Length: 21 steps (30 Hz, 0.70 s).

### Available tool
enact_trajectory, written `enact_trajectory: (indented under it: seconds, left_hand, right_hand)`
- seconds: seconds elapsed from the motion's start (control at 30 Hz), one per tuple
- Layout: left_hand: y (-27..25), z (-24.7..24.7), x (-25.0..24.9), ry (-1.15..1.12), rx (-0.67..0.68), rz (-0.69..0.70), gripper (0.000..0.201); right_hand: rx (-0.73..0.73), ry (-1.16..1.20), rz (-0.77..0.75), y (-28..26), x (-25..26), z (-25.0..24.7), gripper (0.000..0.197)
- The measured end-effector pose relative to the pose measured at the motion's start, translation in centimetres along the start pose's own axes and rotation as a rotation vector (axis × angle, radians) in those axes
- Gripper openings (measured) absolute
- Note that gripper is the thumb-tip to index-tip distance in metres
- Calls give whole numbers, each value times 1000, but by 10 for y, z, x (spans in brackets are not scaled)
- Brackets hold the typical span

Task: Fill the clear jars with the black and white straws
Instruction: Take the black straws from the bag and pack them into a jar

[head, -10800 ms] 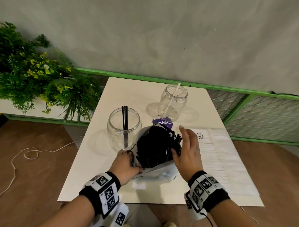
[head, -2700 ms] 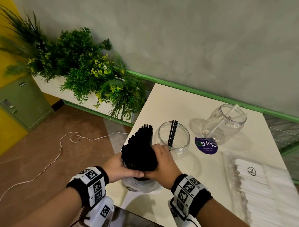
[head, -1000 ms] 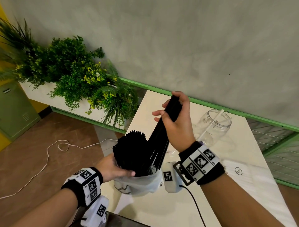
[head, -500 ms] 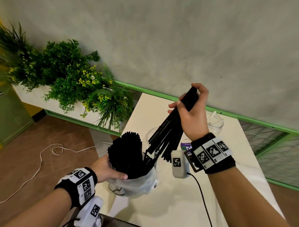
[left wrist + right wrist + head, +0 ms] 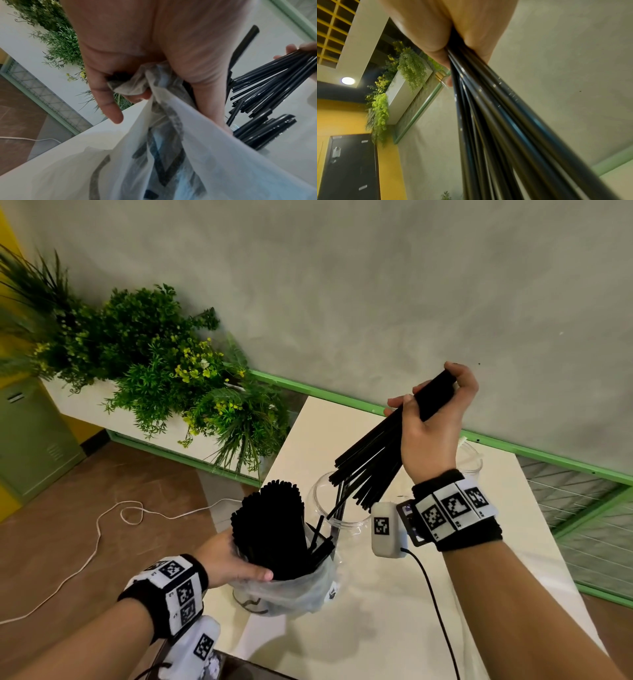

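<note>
Table (image 5: pixel 376 611) – jar (image 5: pixel 342 522), few black straws; bag (image 5: pixel 291 594) packed full.

Head view looks down; wrist views close, all sharing black straws (image 5: pixel 370 463).

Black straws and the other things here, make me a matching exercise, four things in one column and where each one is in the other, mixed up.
Things:
1. handful of black straws
2. plastic bag
3. clear jar
4. plants

Places:
A. on the table, under the fanned straw ends
B. in the right hand, raised and slanted
C. left of the table, by the wall
D. in the left hand, packed with straws

Pairs: 1-B, 2-D, 3-A, 4-C
</note>
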State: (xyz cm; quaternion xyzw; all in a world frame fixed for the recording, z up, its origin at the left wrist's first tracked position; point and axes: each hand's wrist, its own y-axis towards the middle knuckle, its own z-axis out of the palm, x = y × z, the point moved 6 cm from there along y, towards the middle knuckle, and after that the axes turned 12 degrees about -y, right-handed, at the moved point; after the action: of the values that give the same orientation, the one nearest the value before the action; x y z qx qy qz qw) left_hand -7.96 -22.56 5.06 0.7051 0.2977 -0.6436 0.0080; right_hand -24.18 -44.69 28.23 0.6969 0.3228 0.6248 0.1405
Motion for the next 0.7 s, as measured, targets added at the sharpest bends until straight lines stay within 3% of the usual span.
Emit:
enact_trajectory:
  seconds: [0.17,0.23,0.37,0.5,0.7]
  left_hand:
    - [0,2,-1,-3,5,-7,72]
    - [-1,3,-3,-7,13,-2,75]
    - [-3,4,-5,-22,3,-6,75]
    - [-2,1,0,-19,7,-7,108]
    - [-2,2,2,-17,9,-13,113]
  right_hand:
    - [-84,19,-90,3,10,-4,54]
    - [-92,3,-125,0,13,-1,53]
    - [-21,-45,-53,-26,-11,16,55]
    - [14,-85,3,-43,-40,26,58]
    - [181,-228,-74,-61,-77,45,44]
